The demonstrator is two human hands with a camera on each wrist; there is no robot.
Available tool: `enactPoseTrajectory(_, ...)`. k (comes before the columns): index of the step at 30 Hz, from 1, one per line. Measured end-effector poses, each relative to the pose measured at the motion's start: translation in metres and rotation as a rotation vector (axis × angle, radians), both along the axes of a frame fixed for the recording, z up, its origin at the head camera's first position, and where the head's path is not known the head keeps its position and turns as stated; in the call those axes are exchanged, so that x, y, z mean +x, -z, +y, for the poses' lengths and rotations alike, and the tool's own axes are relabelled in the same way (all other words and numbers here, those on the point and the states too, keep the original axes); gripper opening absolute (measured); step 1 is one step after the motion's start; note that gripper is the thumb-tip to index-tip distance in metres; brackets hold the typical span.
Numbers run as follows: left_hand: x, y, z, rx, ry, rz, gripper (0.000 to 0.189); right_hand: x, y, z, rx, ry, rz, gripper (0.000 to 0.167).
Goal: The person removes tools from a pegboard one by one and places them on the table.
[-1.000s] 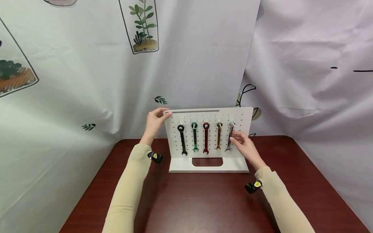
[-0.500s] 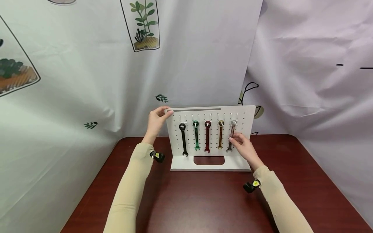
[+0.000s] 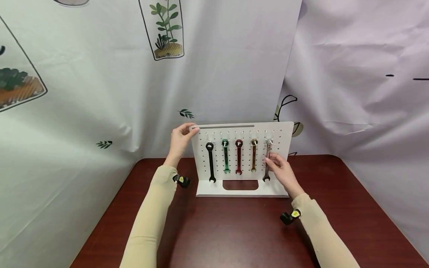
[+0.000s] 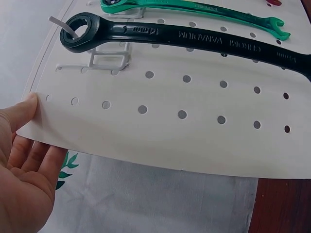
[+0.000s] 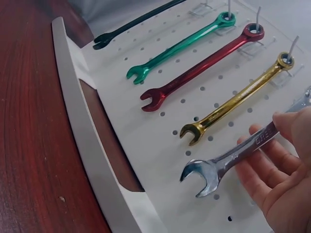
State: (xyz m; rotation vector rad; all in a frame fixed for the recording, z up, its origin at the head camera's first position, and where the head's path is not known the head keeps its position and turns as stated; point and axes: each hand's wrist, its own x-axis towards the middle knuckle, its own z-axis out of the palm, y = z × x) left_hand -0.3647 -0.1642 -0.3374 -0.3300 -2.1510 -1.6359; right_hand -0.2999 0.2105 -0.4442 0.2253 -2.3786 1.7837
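Note:
A white pegboard stand (image 3: 241, 193) holds several combination wrenches on hooks. My left hand (image 3: 179, 140) pinches the board's upper left corner; in the left wrist view its thumb lies on the front face and its fingers behind. Nearest to it hangs the black wrench (image 4: 194, 40). My right hand (image 3: 281, 170) holds the silver wrench (image 5: 206, 172) by its shank between thumb and fingers, at the board's right end. That wrench's ring end is up at its hook. Between the hands hang the green wrench (image 5: 180, 47), red wrench (image 5: 204, 65) and gold wrench (image 5: 235, 104).
The stand sits toward the back of a dark red wooden table (image 3: 234, 230). A pale printed curtain (image 3: 234, 67) hangs close behind the board. Each wrist wears a small black camera, such as the left wrist camera (image 3: 182, 181).
The silver wrench's open end has swung from slanting left to nearly upright, its tip now lower, with my right hand on the shank. My left hand stays on the corner.

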Motion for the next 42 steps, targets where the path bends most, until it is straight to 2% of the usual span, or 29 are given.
enactPoseTrajectory(5,0.001,-0.001,-0.001,-0.007,0.001,0.012,0.037,0.003,-0.007,0.000,-0.006,0.012,0.006,0.049)
enactPoseTrajectory(12,0.002,0.000,0.000,-0.025,-0.004,0.025,0.035,0.007,-0.012,-0.001,-0.036,0.013,-0.001,0.042)
enactPoseTrajectory(22,0.004,0.003,0.002,-0.030,-0.004,0.015,0.035,0.012,-0.014,0.001,-0.052,0.015,0.015,0.048)
enactPoseTrajectory(29,0.003,0.000,0.002,-0.024,-0.006,0.006,0.035,0.020,-0.020,0.002,-0.082,-0.006,0.032,0.043)
enactPoseTrajectory(31,0.012,-0.008,0.005,-0.031,-0.001,0.007,0.032,0.024,-0.021,0.003,-0.078,-0.010,0.039,0.043)
enactPoseTrajectory(34,0.013,-0.007,0.005,-0.034,-0.005,0.015,0.032,0.028,-0.022,0.005,-0.066,-0.013,0.052,0.043)
enactPoseTrajectory(36,0.013,-0.007,0.005,-0.031,-0.005,0.028,0.032,0.031,-0.024,0.006,-0.067,-0.016,0.065,0.043)
enactPoseTrajectory(38,0.003,0.001,0.002,-0.026,-0.013,0.033,0.034,0.034,-0.026,0.007,-0.074,-0.023,0.081,0.042)
enactPoseTrajectory(42,0.003,0.002,0.001,-0.030,-0.023,0.031,0.033,0.041,-0.034,0.008,-0.091,-0.040,0.114,0.040)
